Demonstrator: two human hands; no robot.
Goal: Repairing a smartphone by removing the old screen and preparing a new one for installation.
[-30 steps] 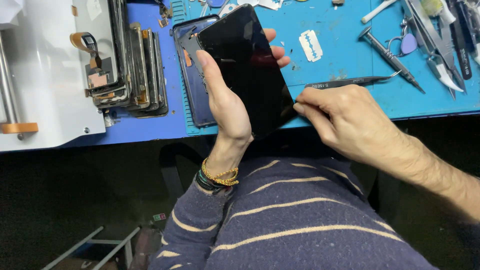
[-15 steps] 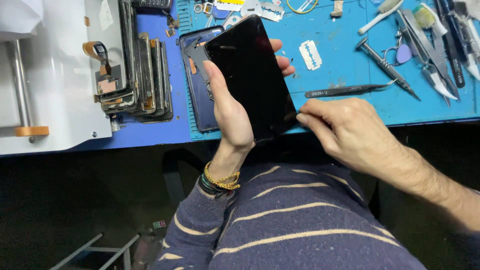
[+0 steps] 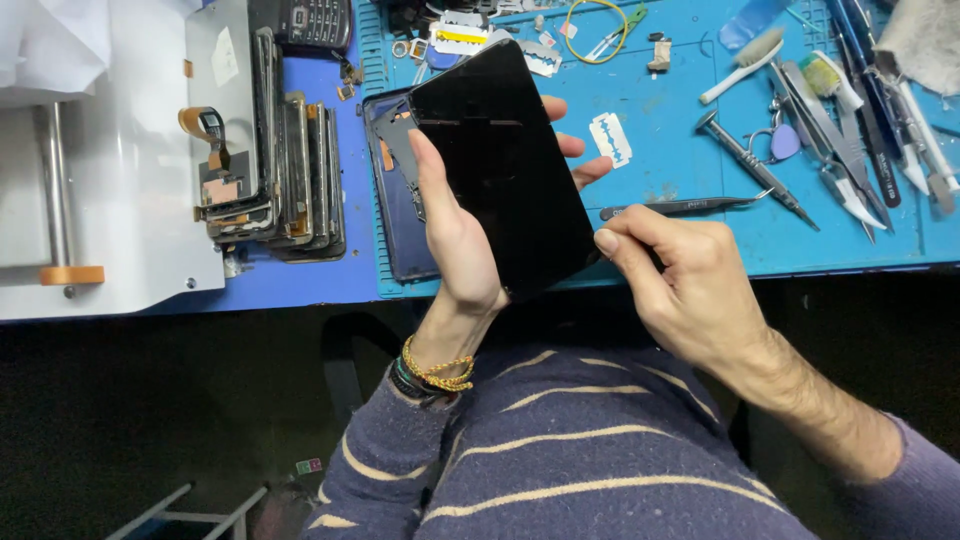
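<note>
Left hand [image 3: 455,235] grips the black phone [image 3: 505,165] around its edges, screen intact. Right hand [image 3: 680,285] pinches at its near right corner; separation not visibly begun. Tweezers [image 3: 680,207] lie beyond.

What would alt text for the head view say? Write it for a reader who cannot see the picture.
A person's left hand holds a black phone screen panel above a blue work mat, while the right hand pinches its lower right corner. Tweezers, a razor blade and other small tools lie on the mat; a stack of phone parts stands at the left.
</note>
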